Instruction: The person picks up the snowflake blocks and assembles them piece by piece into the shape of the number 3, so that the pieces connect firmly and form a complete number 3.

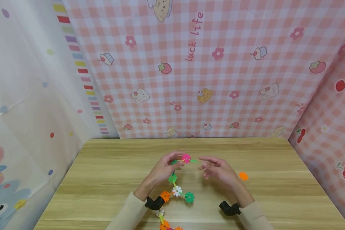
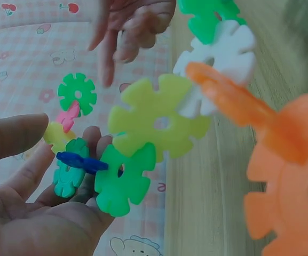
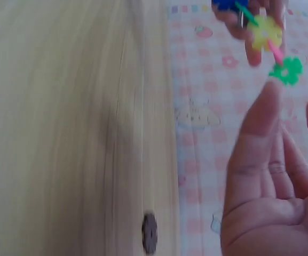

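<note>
My left hand [image 1: 164, 169] pinches a chain of notched plastic snowflake discs by a yellow disc [image 2: 59, 136] between thumb and fingers. Beyond that grip, a pink disc [image 1: 186, 158] and a bright green disc [image 2: 77, 94] form the chain's end. Teal, blue and green discs [image 2: 126, 178] lie against or above the fingers. The chain runs on through a white disc [image 1: 177, 191] to an orange disc [image 1: 165, 196], with a dark green disc [image 1: 189, 197] branching off. To the right of the green end, my right hand [image 1: 217, 169] hovers with loosely bent fingers, holding nothing.
A loose orange disc [image 1: 243, 176] lies on the wooden table [image 1: 126, 150], right of my right hand. More linked discs [image 1: 164, 225] extend toward the near edge, partly cut off. Black wrist mounts [image 1: 229, 208] sit on both wrists. A checked cloth [image 1: 207, 73] hangs behind the table.
</note>
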`<state>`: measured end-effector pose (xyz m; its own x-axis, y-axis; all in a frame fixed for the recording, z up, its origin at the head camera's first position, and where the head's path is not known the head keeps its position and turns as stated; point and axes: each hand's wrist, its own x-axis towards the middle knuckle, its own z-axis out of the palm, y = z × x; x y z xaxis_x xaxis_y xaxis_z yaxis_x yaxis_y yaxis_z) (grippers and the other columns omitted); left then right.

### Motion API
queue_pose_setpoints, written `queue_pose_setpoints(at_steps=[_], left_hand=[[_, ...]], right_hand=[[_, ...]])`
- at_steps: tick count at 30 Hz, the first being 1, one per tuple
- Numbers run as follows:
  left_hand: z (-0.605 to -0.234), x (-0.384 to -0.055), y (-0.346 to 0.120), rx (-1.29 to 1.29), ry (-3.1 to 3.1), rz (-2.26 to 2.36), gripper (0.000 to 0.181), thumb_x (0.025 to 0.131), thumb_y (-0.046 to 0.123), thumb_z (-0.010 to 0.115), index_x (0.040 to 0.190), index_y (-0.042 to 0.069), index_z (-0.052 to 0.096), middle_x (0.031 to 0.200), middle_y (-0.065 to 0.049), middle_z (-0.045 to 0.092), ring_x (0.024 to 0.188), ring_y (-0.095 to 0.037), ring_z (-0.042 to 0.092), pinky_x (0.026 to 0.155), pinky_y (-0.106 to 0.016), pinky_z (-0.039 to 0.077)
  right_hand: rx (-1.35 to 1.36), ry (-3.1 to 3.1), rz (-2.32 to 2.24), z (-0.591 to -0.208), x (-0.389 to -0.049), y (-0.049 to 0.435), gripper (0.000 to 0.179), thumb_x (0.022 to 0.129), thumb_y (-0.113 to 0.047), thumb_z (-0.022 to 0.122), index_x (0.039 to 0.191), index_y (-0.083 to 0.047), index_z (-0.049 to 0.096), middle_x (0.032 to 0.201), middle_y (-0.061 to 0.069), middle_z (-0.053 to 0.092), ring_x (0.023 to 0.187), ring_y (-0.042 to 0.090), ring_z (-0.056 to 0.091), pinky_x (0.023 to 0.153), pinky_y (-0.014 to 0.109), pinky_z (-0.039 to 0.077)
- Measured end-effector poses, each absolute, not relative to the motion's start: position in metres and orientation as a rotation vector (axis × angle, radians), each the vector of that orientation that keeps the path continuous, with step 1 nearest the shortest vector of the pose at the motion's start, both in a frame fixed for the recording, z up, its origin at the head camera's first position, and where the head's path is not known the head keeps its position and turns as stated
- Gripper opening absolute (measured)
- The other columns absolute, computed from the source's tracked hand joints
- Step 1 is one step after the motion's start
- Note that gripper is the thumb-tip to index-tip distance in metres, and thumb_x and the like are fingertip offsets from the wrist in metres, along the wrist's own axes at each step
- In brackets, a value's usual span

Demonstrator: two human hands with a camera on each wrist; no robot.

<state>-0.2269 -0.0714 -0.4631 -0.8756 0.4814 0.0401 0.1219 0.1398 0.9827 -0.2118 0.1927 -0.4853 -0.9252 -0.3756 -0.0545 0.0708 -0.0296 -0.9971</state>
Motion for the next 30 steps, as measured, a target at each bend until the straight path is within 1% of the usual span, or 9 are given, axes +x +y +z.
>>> queue_pose_setpoints(at_steps=[2,5,7,10,15,20,25,28,30], left_hand=[[-0.462,-0.227,-0.072,0.578,2.140,1.790,0.034,0.101,0.016,0.057,0.135,0.019,0.058,0.125,-0.010,0.064,0.113,-0.044,0.058,0.094,-0.054,0.050],[-0.462,-0.228,-0.074,0.566,2.162,1.766,0.035,0.101,0.018,0.057,0.136,0.022,0.057,0.125,-0.008,0.064,0.113,-0.042,0.058,0.093,-0.054,0.050],[-0.462,-0.228,-0.075,0.560,2.164,1.758,0.035,0.101,0.018,0.057,0.136,0.022,0.057,0.124,-0.009,0.064,0.112,-0.041,0.059,0.094,-0.055,0.050],[-0.462,-0.229,-0.076,0.551,2.168,1.752,0.035,0.101,0.018,0.057,0.136,0.021,0.057,0.123,-0.009,0.064,0.112,-0.039,0.060,0.094,-0.054,0.050],[-0.461,-0.228,-0.078,0.530,2.172,1.758,0.036,0.101,0.016,0.057,0.136,0.021,0.057,0.122,-0.010,0.064,0.110,-0.038,0.061,0.094,-0.054,0.050],[-0.462,-0.228,-0.079,0.510,2.164,1.768,0.036,0.100,0.017,0.058,0.136,0.022,0.056,0.121,-0.010,0.063,0.110,-0.040,0.061,0.093,-0.055,0.050],[-0.463,-0.227,-0.080,0.518,2.162,1.776,0.036,0.100,0.016,0.058,0.136,0.020,0.056,0.121,-0.011,0.062,0.109,-0.040,0.060,0.093,-0.054,0.051],[-0.463,-0.227,-0.080,0.523,2.166,1.775,0.036,0.100,0.015,0.058,0.136,0.019,0.056,0.121,-0.011,0.062,0.110,-0.041,0.060,0.093,-0.054,0.051],[-0.463,-0.227,-0.079,0.521,2.165,1.773,0.036,0.100,0.015,0.058,0.136,0.020,0.056,0.121,-0.011,0.062,0.110,-0.041,0.060,0.093,-0.055,0.050]], right_hand=[[-0.308,2.032,-1.958,-0.486,-0.212,0.200,0.047,0.100,-0.016,0.059,0.140,0.007,0.048,0.112,0.028,0.065,0.076,0.017,0.065,0.069,0.031,0.058],[-0.275,2.124,-1.898,-0.487,-0.210,0.212,0.045,0.100,-0.014,0.059,0.138,0.007,0.049,0.106,0.025,0.065,0.072,0.016,0.062,0.064,0.029,0.057],[-0.253,2.156,-1.881,-0.487,-0.209,0.220,0.045,0.099,-0.013,0.060,0.138,0.008,0.050,0.101,0.022,0.066,0.072,0.016,0.061,0.062,0.028,0.056],[-0.237,2.172,-1.874,-0.487,-0.206,0.232,0.047,0.098,-0.012,0.062,0.138,0.008,0.049,0.097,0.022,0.064,0.071,0.016,0.061,0.061,0.028,0.055],[-0.182,2.234,-1.805,-0.490,-0.204,0.249,0.048,0.095,-0.012,0.064,0.138,0.004,0.050,0.091,0.023,0.062,0.067,0.015,0.058,0.057,0.026,0.052],[-0.129,2.302,-1.705,-0.494,-0.202,0.260,0.047,0.094,-0.009,0.065,0.137,0.003,0.051,0.084,0.016,0.063,0.059,0.013,0.052,0.051,0.024,0.046],[-0.082,2.341,-1.638,-0.500,-0.202,0.261,0.049,0.090,-0.007,0.068,0.136,0.003,0.052,0.076,0.010,0.060,0.051,0.010,0.046,0.045,0.021,0.040],[-0.054,2.382,-1.583,-0.503,-0.202,0.259,0.049,0.088,-0.008,0.072,0.133,0.001,0.056,0.074,0.008,0.058,0.049,0.009,0.043,0.042,0.021,0.036],[-0.033,2.423,-1.532,-0.504,-0.203,0.258,0.048,0.086,-0.010,0.074,0.131,-0.001,0.058,0.077,0.007,0.058,0.050,0.010,0.044,0.042,0.021,0.037]])
